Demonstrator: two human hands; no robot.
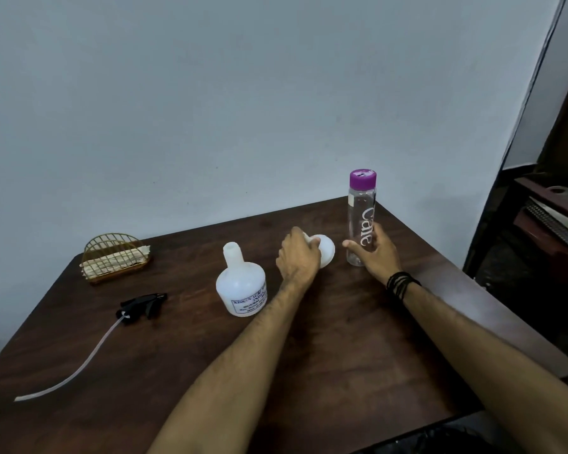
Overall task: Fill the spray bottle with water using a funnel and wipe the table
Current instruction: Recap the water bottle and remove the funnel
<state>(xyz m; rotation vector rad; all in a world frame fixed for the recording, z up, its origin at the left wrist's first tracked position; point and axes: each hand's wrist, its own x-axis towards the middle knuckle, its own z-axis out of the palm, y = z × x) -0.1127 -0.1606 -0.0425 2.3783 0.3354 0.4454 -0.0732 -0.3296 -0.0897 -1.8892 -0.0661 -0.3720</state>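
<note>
A white spray bottle (241,288) stands open-necked at the middle of the dark wooden table (325,348). Its black trigger head (141,305) with a long tube lies to the left. My left hand (298,253) is closed on a white funnel (326,250) that lies on the table right of the bottle. My right hand (374,252) wraps the lower part of a clear water bottle (361,217) with a purple cap, which stands upright at the back right.
A gold wire holder (115,257) with folded napkins stands at the back left near the wall. The table's right edge runs close to dark furniture (551,224) with stacked items.
</note>
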